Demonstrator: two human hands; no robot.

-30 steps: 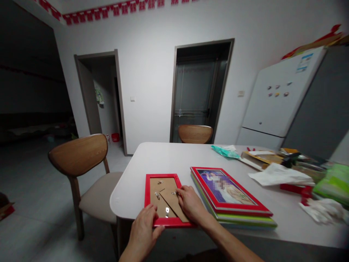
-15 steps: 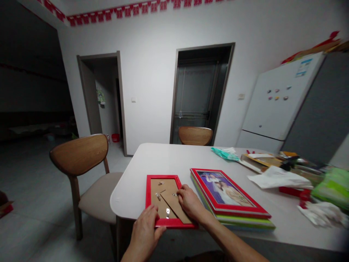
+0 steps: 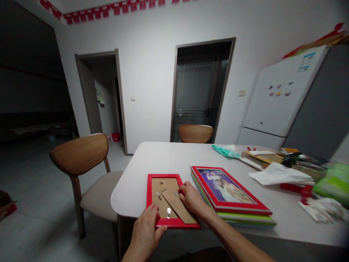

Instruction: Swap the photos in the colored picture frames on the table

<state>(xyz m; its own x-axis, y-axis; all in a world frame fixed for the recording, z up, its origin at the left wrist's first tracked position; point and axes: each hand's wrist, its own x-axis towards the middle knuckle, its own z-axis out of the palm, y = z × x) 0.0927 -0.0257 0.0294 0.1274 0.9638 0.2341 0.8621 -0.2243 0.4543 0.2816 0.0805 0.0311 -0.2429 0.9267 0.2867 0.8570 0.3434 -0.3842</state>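
Observation:
A red picture frame (image 3: 149, 196) lies face down at the table's near edge, its brown backing board (image 3: 156, 185) up. Small metal clips (image 3: 168, 212) sit along the backing, and a slanted brown stand leg (image 3: 177, 205) lies against it. My left hand (image 3: 145, 227) grips the frame's lower left corner, thumb along the near edge. The fingers of my right hand (image 3: 191, 196) are closed at the frame's right side, by the clip there; the fingertips partly hide it. Right of it, a red-framed photo (image 3: 226, 185) tops a stack with a green frame (image 3: 245, 219) below.
The white table (image 3: 169, 156) also carries a teal packet (image 3: 225, 151), white paper (image 3: 280, 174), a green bag (image 3: 334, 183) and crumpled white gloves or cloth (image 3: 324, 210) at the right. Wooden chairs stand at the left (image 3: 81, 153) and far side (image 3: 195, 134). A fridge (image 3: 280, 94) is behind.
The view has shifted slightly. My right hand has moved very little at the frame's right side, and my left hand keeps its place on the corner.

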